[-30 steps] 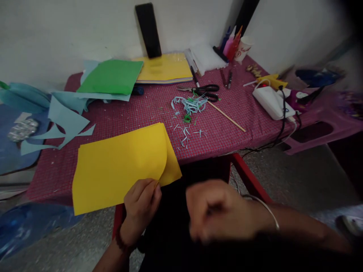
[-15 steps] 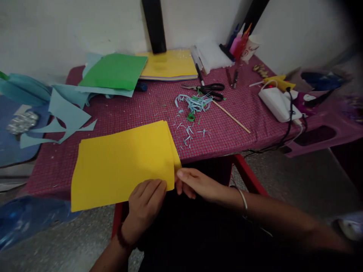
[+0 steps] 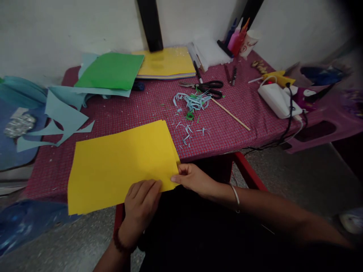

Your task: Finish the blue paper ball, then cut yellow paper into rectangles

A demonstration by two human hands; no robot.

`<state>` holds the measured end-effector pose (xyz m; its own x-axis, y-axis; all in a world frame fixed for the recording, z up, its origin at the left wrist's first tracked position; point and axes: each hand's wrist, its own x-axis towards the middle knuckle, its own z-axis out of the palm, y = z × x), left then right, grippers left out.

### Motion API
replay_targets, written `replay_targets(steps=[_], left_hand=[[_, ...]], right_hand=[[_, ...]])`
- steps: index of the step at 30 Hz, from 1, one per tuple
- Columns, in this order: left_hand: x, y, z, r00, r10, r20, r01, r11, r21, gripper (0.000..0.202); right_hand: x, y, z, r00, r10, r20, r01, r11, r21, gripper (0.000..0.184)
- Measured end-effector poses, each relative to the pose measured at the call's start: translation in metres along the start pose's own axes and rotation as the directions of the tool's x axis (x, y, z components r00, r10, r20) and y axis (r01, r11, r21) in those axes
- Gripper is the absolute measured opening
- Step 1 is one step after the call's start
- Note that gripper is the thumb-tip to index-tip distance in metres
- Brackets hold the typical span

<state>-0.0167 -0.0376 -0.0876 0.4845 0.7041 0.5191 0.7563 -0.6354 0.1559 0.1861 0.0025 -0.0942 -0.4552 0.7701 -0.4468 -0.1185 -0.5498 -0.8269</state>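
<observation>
Yellow paper sheets [image 3: 119,162] lie stacked at the near edge of a table covered in red checked cloth [image 3: 136,107], overhanging the edge. My left hand [image 3: 140,206] presses its fingers flat on the near edge of the top sheet. My right hand [image 3: 190,177] pinches the near right corner of the sheets between thumb and fingers. A bangle is on my right wrist, a bead band on my left.
Black scissors [image 3: 210,87], a thin wooden stick [image 3: 231,115] and blue-green paper shreds [image 3: 191,104] lie mid-table. Green paper [image 3: 112,71], a yellow sheet stack [image 3: 166,62], light-blue offcuts [image 3: 61,117], a cup with bottles [image 3: 241,37] and a white corded device [image 3: 276,99] surround them.
The curled top yellow sheet was laid flat on the one below. My right hand came in from the blur below and took hold of the near right corner. My left hand stayed on the edge.
</observation>
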Motion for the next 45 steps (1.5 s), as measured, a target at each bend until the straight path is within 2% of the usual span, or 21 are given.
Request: replay_targets(steps=[2, 7, 9, 12, 14, 19, 23, 27, 30, 35, 39, 43, 45], left_hand=[[-0.001, -0.001, 0.001, 1.000, -0.019, -0.019, 0.019, 1.000, -0.023, 0.026], [-0.001, 0.001, 0.002, 0.998, -0.054, -0.035, 0.052, 0.997, -0.049, 0.029], [0.000, 0.001, 0.003, 0.998, -0.053, -0.045, 0.051, 0.998, -0.044, 0.029], [0.001, 0.001, 0.003, 0.998, -0.040, -0.053, 0.038, 0.999, -0.037, 0.027], [0.003, 0.001, 0.002, 0.998, -0.033, -0.049, 0.032, 0.999, -0.026, 0.025], [0.005, 0.001, 0.002, 1.000, 0.019, -0.023, -0.019, 0.999, 0.031, 0.023], [0.004, 0.001, 0.003, 1.000, 0.030, -0.006, -0.029, 0.997, 0.067, 0.022], [0.002, 0.000, 0.004, 0.999, 0.005, -0.033, -0.003, 0.999, 0.044, 0.027], [0.000, -0.002, 0.005, 0.999, -0.008, -0.053, 0.009, 1.000, 0.029, 0.029], [-0.004, -0.006, 0.008, 0.994, -0.090, -0.067, 0.090, 0.996, -0.010, 0.026], [-0.008, -0.007, 0.011, 0.985, -0.152, -0.082, 0.149, 0.988, -0.037, 0.025], [-0.008, -0.005, 0.011, 0.982, -0.172, -0.073, 0.169, 0.984, -0.053, 0.025], [-0.006, -0.004, 0.010, 0.985, -0.161, -0.068, 0.158, 0.986, -0.046, 0.024]], right_hand=[[-0.001, 0.001, 0.000, 0.997, -0.071, 0.022, 0.070, 0.997, 0.017, 0.033], [-0.004, -0.001, -0.001, 0.950, -0.267, -0.164, 0.258, 0.963, -0.077, 0.029], [-0.006, -0.003, -0.002, 0.946, -0.285, -0.153, 0.273, 0.957, -0.093, 0.028], [-0.010, -0.009, -0.002, 0.958, -0.275, -0.082, 0.260, 0.952, -0.159, 0.014], [-0.013, -0.014, -0.002, 0.977, -0.209, -0.047, 0.197, 0.961, -0.193, 0.007], [-0.016, -0.023, 0.000, 0.998, -0.014, 0.061, 0.028, 0.971, -0.236, 0.019], [-0.010, -0.019, 0.002, 1.000, 0.003, 0.019, 0.002, 0.967, -0.255, 0.020], [-0.005, -0.014, 0.004, 0.998, 0.003, -0.058, -0.014, 0.983, -0.184, 0.026], [-0.004, -0.012, 0.004, 0.996, -0.019, -0.092, 0.009, 0.994, -0.105, 0.030], [-0.006, -0.007, 0.004, 0.993, -0.097, -0.065, 0.099, 0.995, 0.028, 0.035], [-0.004, -0.002, 0.006, 0.987, -0.138, -0.083, 0.147, 0.984, 0.106, 0.028], [-0.003, -0.002, 0.006, 0.966, -0.236, -0.105, 0.244, 0.968, 0.064, 0.032], [-0.004, -0.005, 0.005, 0.957, -0.276, -0.093, 0.274, 0.961, -0.026, 0.025]])
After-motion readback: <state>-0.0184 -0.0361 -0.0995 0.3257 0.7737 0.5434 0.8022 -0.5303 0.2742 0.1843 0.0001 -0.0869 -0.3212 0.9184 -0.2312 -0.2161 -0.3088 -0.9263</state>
